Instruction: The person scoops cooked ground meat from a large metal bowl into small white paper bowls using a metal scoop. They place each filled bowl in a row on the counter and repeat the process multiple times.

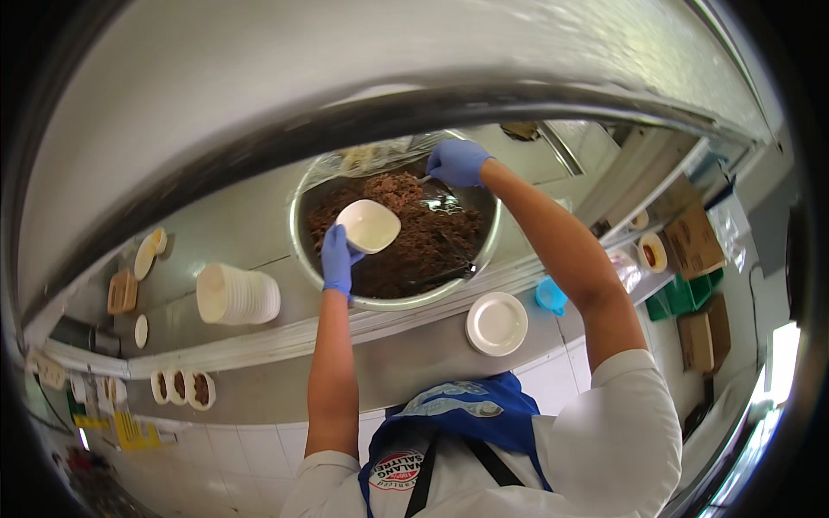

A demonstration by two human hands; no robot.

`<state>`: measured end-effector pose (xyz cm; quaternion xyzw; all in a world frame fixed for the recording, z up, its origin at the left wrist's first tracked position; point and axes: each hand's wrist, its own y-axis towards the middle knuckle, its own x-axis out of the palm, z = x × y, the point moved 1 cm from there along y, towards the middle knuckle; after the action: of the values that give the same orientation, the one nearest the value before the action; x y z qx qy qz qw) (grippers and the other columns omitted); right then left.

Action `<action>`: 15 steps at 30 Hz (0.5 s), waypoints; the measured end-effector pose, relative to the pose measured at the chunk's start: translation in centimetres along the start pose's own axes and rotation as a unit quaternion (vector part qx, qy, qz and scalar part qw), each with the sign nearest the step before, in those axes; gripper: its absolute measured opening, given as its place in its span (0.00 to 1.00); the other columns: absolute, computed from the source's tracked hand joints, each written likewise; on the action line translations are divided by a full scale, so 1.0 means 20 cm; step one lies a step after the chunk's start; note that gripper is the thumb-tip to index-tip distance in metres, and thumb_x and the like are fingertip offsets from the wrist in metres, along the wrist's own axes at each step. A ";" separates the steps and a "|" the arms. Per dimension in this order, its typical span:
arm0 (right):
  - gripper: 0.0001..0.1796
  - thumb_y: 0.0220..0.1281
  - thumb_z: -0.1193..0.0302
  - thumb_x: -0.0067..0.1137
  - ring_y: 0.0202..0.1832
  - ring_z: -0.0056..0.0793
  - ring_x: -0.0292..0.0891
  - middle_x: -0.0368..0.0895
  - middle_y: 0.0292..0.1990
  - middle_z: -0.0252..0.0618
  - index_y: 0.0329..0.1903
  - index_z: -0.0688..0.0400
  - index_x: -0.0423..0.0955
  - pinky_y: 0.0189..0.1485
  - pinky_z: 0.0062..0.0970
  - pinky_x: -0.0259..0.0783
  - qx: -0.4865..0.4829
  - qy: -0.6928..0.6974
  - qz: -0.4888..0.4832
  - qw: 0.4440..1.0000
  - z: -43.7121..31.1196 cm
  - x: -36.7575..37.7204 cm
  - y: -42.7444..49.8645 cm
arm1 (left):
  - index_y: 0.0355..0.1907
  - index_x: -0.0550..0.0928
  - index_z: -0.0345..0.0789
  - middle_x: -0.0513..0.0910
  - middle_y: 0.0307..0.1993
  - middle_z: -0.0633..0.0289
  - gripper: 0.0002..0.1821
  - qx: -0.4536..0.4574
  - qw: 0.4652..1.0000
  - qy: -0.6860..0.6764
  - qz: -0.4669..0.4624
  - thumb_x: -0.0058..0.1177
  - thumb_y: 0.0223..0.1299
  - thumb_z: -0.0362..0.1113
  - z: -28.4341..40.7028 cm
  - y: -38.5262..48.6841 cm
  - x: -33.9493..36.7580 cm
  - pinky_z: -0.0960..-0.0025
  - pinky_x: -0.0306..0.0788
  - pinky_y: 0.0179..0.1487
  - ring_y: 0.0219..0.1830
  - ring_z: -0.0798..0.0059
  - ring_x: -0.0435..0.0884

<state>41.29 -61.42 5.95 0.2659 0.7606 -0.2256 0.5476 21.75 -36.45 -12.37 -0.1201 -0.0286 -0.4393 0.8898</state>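
Note:
In a blue glove, my left hand (337,260) grips the side of a white bowl (370,228), tilted over a large metal basin (388,303). The inside of this bowl looks bare. Shredded brown meat (447,233) lies in the basin, with dark liquid around it. My right hand (458,163), also gloved in blue, is closed on the handle of a utensil (424,179) at the far right of the basin. A heap of the meat (394,188) sits at the utensil's end, hiding its head. Clear plastic film (363,162) is bunched along the basin's far rim.
A stack of white bowls (238,294) stands left of the basin. On the front ledge are several meat-filled white bowls (201,390), a white plate (497,324) and a blue cup (550,296). A dark metal edge (414,116) runs across, above the far side.

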 end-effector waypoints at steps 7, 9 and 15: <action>0.12 0.64 0.65 0.60 0.41 0.42 0.87 0.90 0.40 0.42 0.44 0.51 0.90 0.50 0.38 0.79 -0.068 -0.038 -0.075 0.994 -0.25 -0.04 0.14 | 0.68 0.73 0.43 0.81 0.55 0.59 0.24 0.012 0.998 -0.067 0.010 0.46 0.79 0.51 0.08 -0.04 0.03 0.61 0.87 0.46 0.48 0.69 0.86; 0.10 0.63 0.66 0.60 0.40 0.40 0.87 0.90 0.37 0.43 0.40 0.52 0.89 0.47 0.38 0.79 -0.043 -0.101 -0.059 0.992 -0.35 0.01 0.18 | 0.68 0.73 0.43 0.82 0.54 0.60 0.23 0.002 0.995 -0.098 -0.004 0.46 0.78 0.51 0.09 -0.04 0.04 0.62 0.87 0.45 0.47 0.71 0.86; 0.05 0.58 0.70 0.62 0.37 0.38 0.87 0.86 0.29 0.42 0.30 0.53 0.85 0.38 0.38 0.77 -0.162 -0.294 0.156 0.929 -0.59 0.22 0.07 | 0.67 0.74 0.42 0.82 0.51 0.62 0.23 -0.015 0.989 -0.146 -0.035 0.46 0.78 0.51 0.09 -0.06 0.03 0.62 0.87 0.44 0.43 0.73 0.87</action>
<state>32.60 -52.14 5.28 0.2111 0.5408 -0.0792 0.8104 21.33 -37.27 -10.31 -0.1953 -0.1560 -0.4483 0.8582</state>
